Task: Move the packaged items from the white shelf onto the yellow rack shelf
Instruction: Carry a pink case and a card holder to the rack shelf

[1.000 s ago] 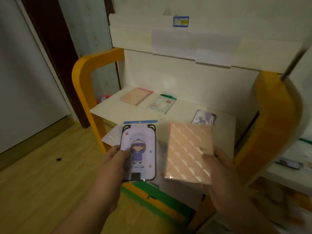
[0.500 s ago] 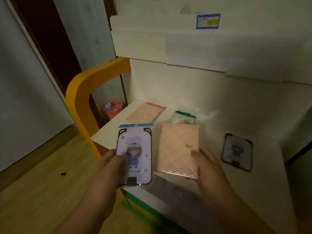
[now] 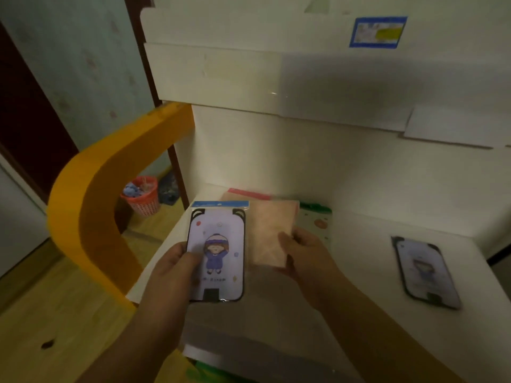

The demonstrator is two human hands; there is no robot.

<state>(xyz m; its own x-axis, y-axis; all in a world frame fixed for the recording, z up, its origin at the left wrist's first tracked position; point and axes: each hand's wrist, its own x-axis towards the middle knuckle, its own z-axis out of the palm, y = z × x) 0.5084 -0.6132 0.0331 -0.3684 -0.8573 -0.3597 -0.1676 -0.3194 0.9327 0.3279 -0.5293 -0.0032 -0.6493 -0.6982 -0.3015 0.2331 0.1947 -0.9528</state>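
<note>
My left hand (image 3: 168,275) holds a packaged phone case (image 3: 217,252) printed with a cartoon girl, blue header on top, over the front left of the yellow rack shelf (image 3: 367,272). My right hand (image 3: 307,255) grips a pink quilted package (image 3: 269,233) just to its right, low above the shelf. Behind them lie another pink package (image 3: 243,193), mostly hidden, and a green-topped packet (image 3: 318,217). A second cartoon phone case (image 3: 425,272) lies flat on the shelf's right side.
The rack's curved yellow side frame (image 3: 91,200) rises at the left. A red basket (image 3: 142,194) stands on the wooden floor behind it. A white panel (image 3: 276,78) with a blue label (image 3: 377,31) overhangs the shelf.
The view and both hands have moved closer to the rack shelf. The pink package has gone forward and down, partly behind the phone case; it now covers the items at the back.
</note>
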